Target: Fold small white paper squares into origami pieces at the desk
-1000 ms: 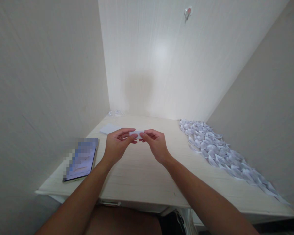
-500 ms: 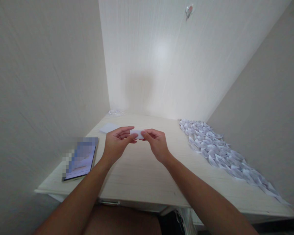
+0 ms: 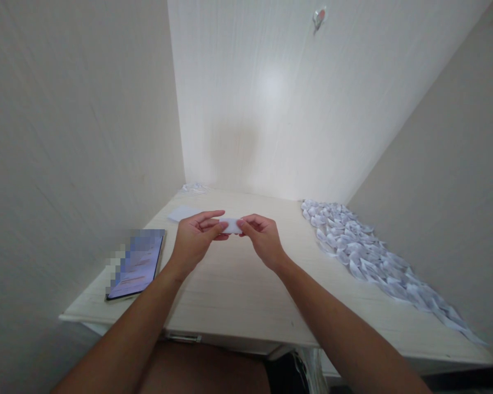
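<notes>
A small folded piece of white paper [image 3: 232, 226] is stretched level between my two hands, above the middle of the desk. My left hand [image 3: 199, 232] pinches its left end between thumb and fingers, with the index finger extended above it. At the right end, the thumb and curled fingers of my right hand [image 3: 263, 235] are closed on the paper. Behind my left hand lies a flat white paper sheet [image 3: 182, 213], partly covered by that hand. The fingertips behind the folded paper are mostly hidden.
A tablet [image 3: 142, 268] with a lit screen lies on the left of the desk [image 3: 238, 295]. Along the right wall stretches a pile of many folded white paper pieces [image 3: 353, 246]. White scraps [image 3: 194, 188] sit in the far left corner. A hook [image 3: 319, 19] is on the back wall.
Both hands stay in nearly the same place. The fingers have shifted slightly on the folded paper, and a little more of its face shows between the thumbs.
</notes>
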Demonstrator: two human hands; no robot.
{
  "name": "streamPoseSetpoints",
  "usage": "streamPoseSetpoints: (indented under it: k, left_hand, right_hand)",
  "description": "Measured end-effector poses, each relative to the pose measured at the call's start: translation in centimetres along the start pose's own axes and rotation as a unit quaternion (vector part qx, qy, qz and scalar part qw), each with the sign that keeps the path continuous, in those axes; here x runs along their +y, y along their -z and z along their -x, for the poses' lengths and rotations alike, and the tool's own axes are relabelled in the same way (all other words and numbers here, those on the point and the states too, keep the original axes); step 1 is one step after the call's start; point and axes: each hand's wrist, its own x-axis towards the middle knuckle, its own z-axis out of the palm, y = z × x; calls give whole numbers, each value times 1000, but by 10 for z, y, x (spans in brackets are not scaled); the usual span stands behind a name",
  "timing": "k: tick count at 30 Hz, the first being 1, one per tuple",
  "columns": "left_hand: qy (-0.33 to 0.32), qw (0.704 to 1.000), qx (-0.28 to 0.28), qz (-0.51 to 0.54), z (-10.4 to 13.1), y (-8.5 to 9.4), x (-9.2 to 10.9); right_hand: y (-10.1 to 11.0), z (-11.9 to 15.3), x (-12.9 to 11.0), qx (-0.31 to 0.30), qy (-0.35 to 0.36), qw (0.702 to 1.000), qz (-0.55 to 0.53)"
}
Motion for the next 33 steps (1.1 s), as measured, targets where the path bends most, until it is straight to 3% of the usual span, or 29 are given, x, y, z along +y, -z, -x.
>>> streamPoseSetpoints:
  k: [16, 22, 28, 33]
  left_hand:
    - [-12, 1000, -11, -6, -1, 3, -1]
    - [-24, 999, -13, -45, -2, 7, -4]
    - [-36, 994, -20, -102, -4, 12, -9]
    - [-63, 966, -102, -227, -5, 21, -10]
  right_hand:
    - [8, -3, 1, -27, 16, 999, 29]
    - [12, -5, -2, -81, 23, 992, 91]
    - [19, -6, 0, -136, 62, 958, 243]
    - [24, -2, -2, -228, 73, 909, 342]
